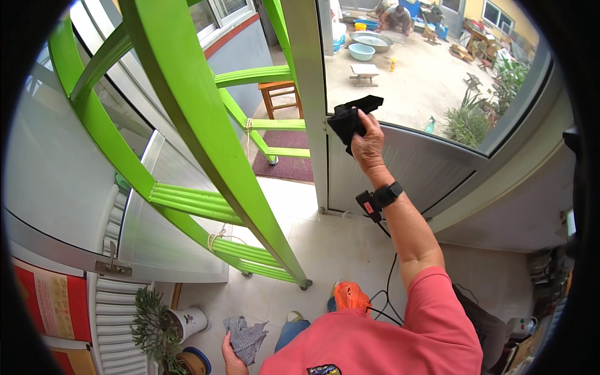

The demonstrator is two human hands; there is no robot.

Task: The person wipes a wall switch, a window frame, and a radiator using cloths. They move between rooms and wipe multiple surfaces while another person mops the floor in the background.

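My right hand (368, 140) grips a bunched black cloth (348, 123) at the lower left corner of the door's glass pane (398, 89). Below the glass, the door has a ribbed metal panel (403, 166). A grey checked cloth (246, 338) is in my left hand (231, 355), held low at my side. Part of that hand is hidden by the cloth. To the left of my right arm stands a green stepladder (197, 108), its legs on both sides of the doorway.
Potted plants (154, 323) stand by a white radiator (119, 328) at lower left. A black cable (393, 267) runs from my right wrist. An orange plastic bag (352, 296) is at my front. Through the glass, a person (397, 19) crouches in a yard with basins (371, 41).
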